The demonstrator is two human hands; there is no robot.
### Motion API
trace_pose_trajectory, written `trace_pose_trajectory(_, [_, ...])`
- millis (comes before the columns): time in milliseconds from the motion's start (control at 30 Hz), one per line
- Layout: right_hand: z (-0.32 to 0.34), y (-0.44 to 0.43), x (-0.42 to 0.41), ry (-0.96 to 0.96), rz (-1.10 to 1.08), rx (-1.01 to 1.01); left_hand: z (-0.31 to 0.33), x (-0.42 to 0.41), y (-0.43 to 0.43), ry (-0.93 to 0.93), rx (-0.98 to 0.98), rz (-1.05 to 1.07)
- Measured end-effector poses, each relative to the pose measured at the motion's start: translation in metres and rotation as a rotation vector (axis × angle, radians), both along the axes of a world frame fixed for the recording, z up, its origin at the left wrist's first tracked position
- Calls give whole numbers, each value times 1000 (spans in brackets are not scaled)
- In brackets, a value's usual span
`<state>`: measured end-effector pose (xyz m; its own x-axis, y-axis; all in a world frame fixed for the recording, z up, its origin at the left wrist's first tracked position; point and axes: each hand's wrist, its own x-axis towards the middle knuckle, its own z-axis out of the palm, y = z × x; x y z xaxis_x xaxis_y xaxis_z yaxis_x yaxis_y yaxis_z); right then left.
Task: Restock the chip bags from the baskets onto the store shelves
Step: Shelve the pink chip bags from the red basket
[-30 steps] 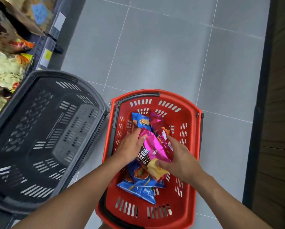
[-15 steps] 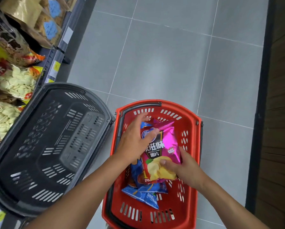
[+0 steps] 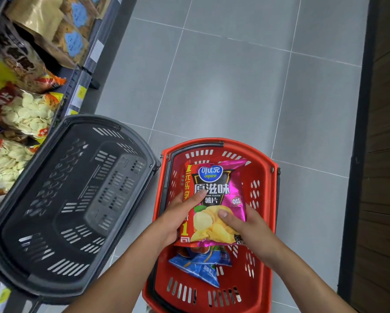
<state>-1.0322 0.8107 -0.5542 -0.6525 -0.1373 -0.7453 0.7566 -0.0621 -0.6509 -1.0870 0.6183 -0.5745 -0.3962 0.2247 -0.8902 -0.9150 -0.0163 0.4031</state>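
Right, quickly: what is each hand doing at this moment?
Left hand: grips the pink chip bag.
Right hand: grips the same bag.

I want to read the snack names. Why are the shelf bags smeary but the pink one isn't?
Head view: the shelf bags at the left edge are blurred, maybe from head movement; the pink chip bag, gripped by the left hand and right hand, is centred and sharp; the floor shows a soft pale glare.

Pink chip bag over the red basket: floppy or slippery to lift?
Probably light, self-supporting: the pink chip bag holds flat with left hand and right hand gripping only its lower half. Glossy foil looks slippery. Chips likely crush if squeezed.
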Motion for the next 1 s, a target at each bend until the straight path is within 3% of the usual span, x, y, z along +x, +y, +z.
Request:
trace_pose_trajectory(100, [2,-5,-2,19,26,-12,-1,4,-8,-17,-1,58])
trace_pose_trajectory(200, [-6,-5,-6,1,21,39,2,8,-22,92,-74,146])
trace_pose_trajectory(333, [-44,7,-14,-20,22,356,8,9,-51,280,-234,235])
trace_pose_trajectory(467, [-85,12,-26,2,279,732,10,8,-77,369,-363,263])
trace_pose_trajectory(733, [-140,-2,-39,-79,390,821,0,14,-89,432,-464,245])
trace_pose_trajectory(1000, [-83,-2,-23,110,205,779,12,19,-82,381,-489,272])
